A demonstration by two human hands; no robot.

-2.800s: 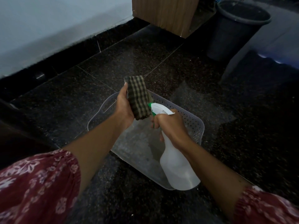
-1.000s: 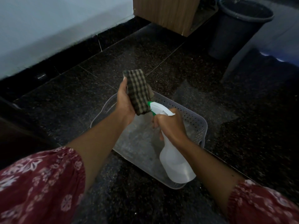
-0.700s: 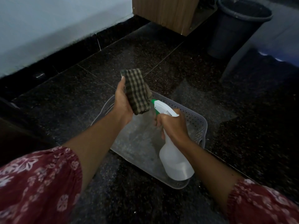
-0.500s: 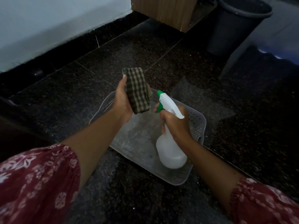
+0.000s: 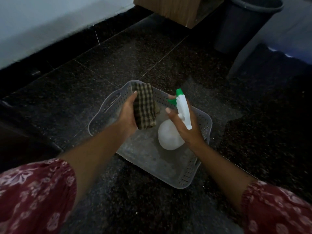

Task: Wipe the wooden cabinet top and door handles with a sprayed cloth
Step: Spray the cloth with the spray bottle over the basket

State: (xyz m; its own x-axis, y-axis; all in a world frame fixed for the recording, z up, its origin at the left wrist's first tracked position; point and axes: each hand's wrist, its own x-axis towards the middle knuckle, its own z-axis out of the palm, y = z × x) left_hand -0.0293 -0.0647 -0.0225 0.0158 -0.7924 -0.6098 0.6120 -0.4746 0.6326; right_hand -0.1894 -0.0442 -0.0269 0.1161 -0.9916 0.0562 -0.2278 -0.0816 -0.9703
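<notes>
My left hand (image 5: 127, 115) grips a folded brown checked cloth (image 5: 144, 107) and holds it upright over the basket. My right hand (image 5: 187, 130) is at the neck of a white spray bottle (image 5: 168, 137) with a green nozzle. Its fingers are stretched out and only loosely around the neck. The bottle stands low inside a grey perforated plastic basket (image 5: 202, 119) on the dark floor. The bottom corner of the wooden cabinet (image 5: 177, 9) shows at the top edge; its top and handles are out of view.
A dark bin (image 5: 244, 22) stands at the top right beside the cabinet. A white wall with a black skirting (image 5: 50, 22) runs along the left. A grey furniture leg (image 5: 244, 53) slants down at the right.
My right hand has lowered the bottle from beside the cloth into the basket and loosened its fingers. My left hand came down with the cloth.
</notes>
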